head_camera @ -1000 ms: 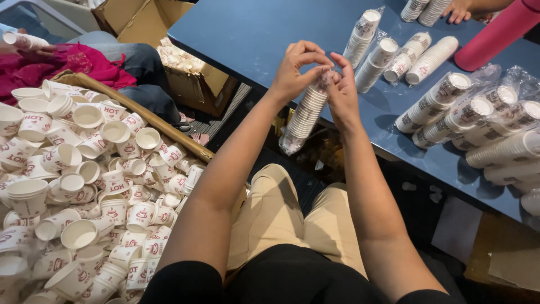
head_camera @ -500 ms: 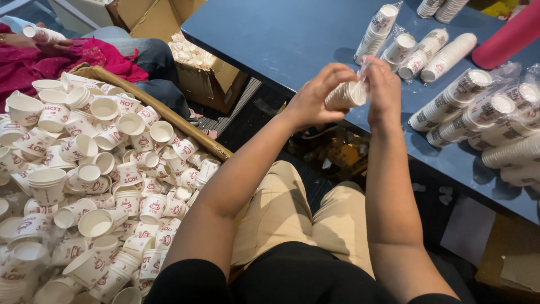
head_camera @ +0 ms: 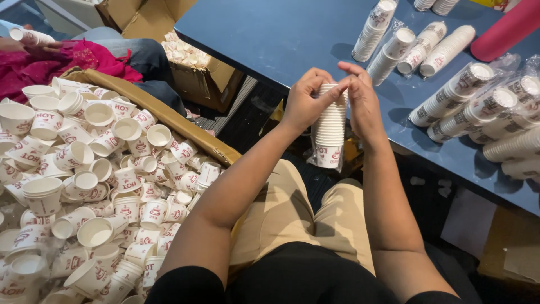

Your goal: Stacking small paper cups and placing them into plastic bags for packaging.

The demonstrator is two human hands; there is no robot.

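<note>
both arms reach forward; left hand (head_camera: 306,101) and right hand (head_camera: 363,101) pinch together.

Loose paper cups (head_camera: 101,186) heaped beside a blue table (head_camera: 270,39) bearing wrapped cup stacks (head_camera: 467,93).

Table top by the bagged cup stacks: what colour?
Plain dark blue table top, no pattern; the head view shows it, beyond the cup stack in both hands.
</note>
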